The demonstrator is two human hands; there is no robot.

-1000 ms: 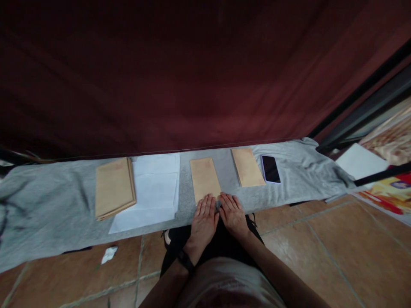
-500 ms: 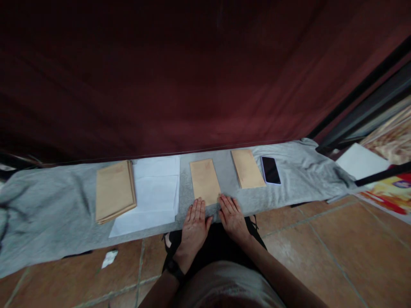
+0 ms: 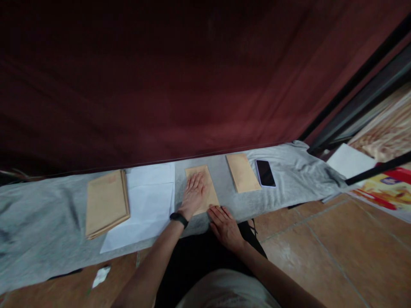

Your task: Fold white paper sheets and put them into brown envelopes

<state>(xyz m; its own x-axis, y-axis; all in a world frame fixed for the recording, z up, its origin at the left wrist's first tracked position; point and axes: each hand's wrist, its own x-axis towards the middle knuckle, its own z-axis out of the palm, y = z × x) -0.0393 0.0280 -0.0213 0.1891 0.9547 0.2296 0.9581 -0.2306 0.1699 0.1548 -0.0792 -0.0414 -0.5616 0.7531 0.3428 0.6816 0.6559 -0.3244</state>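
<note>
A brown paper envelope point(image 3: 210, 194) lies flat on the grey cloth in front of me. My left hand point(image 3: 193, 192) rests flat on its upper left part, fingers stretched out, hiding much of it. At the near right corner of the envelope, my right hand point(image 3: 225, 226) lies with fingertips touching its edge, fingers extended. To the right is another brown envelope or small stack point(image 3: 244, 173). White paper sheets point(image 3: 147, 201) lie to the left, partly beneath a thick stack of brown envelopes point(image 3: 107, 203).
A phone point(image 3: 266, 173) lies on the grey cloth point(image 3: 292, 179) at the right. Behind the narrow covered surface rises a dark red panel point(image 3: 192, 107). A white scrap point(image 3: 101, 276) is on the tiled floor point(image 3: 330, 239). A colourful printed package point(image 3: 385, 188) stands at far right.
My left hand has moved forward from the envelope's near edge onto its upper part. My right hand stays at the near right corner. The view has shifted slightly.
</note>
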